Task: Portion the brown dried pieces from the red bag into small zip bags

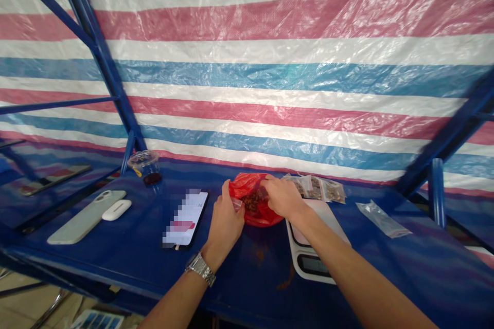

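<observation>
As left grip (226,221) pinches a clear baggie (236,204), right grip (281,196) closes on red bag (247,185), scale readout (314,266) unreadable

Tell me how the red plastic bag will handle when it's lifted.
The red plastic bag is probably floppy: its thin film creases and slumps around the brown pieces. Without the left hand and right hand gathering it, it likely won't hold its shape. The loose pieces would probably shift, so its weight may swing.
</observation>
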Motion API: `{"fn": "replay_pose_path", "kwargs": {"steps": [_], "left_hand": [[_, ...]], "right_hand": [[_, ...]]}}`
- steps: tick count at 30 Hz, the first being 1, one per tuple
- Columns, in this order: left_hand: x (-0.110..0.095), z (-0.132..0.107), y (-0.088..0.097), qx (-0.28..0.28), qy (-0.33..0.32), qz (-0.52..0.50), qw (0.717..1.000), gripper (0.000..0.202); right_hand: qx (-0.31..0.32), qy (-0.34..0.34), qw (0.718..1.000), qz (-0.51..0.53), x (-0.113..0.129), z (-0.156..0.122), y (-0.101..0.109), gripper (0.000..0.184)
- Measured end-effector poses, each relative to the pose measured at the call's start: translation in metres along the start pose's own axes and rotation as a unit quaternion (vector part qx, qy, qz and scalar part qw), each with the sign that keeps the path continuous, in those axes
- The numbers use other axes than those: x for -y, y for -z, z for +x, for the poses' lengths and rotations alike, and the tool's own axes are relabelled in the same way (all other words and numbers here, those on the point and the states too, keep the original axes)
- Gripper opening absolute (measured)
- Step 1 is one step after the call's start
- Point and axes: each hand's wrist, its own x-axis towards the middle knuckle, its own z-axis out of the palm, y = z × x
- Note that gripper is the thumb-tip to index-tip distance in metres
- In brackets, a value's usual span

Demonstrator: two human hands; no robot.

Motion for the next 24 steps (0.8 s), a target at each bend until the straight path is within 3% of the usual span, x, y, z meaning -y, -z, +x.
{"fn": "replay_pose_path", "kwargs": {"steps": [4,9,14,21,24], "left_hand": [[-0.008,0.002,0.001,0.033,0.026,0.008,0.999,0.070],[-0.010,0.010,-0.009,-0.016,0.038,-0.118,0.992,0.068],[-0.003,0.016,-0.020,-0.071,0.023,-0.263,0.962,0.060],[-0.008,0.005,-0.016,-0.040,0.020,-0.188,0.981,0.061],[-0.009,0.003,-0.019,-0.028,0.003,-0.215,0.976,0.061]], "right_hand": [[0.007,0.023,1.000,0.019,-0.002,0.001,-0.004,0.038],[-0.001,0.012,0.999,0.037,-0.007,0.001,-0.008,0.043],[0.006,0.019,0.999,0.048,-0.008,-0.002,-0.006,0.037],[-0.014,0.072,0.997,0.027,-0.004,-0.008,-0.002,0.039],[-0.002,0.071,0.997,0.033,-0.006,-0.009,-0.001,0.037]]}}
